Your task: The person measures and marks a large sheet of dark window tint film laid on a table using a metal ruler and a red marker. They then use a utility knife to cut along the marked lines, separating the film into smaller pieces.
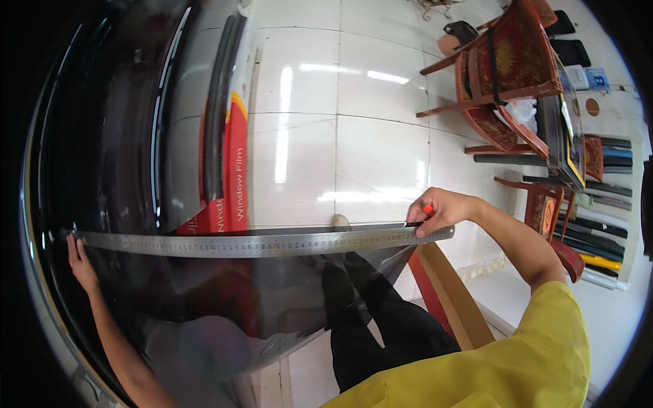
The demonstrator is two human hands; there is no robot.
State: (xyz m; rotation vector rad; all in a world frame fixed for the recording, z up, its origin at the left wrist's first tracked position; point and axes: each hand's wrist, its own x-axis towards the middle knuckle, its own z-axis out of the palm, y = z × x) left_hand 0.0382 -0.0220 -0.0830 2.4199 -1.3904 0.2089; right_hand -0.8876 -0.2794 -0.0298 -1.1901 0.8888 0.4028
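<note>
Fingers of the right hand [445,209] are pinching a small red-orange tool [427,208], the thumb pressing near the right end of a long metal ruler [272,245]. Those of the left hand [83,268] are lying extended and slightly parted, their tips touching the ruler's left end. White tiles are covering the floor [381,160], and a glossy dark surface [71,149] is filling the left side. Dark see-through sheet [292,299] is spreading beneath the ruler, the person's black trousers [391,316] partly showing through it. Carved chairs [517,64] with patterned red upholstery are standing at upper right, near a row of rolls [588,234]. An open cardboard box [454,292] is sitting right of the trousers, and a red box [237,166] is lying beyond the ruler, with a dark roll [219,102] just beside it. The ruler is running almost straight across the sheet, between both hands.
</note>
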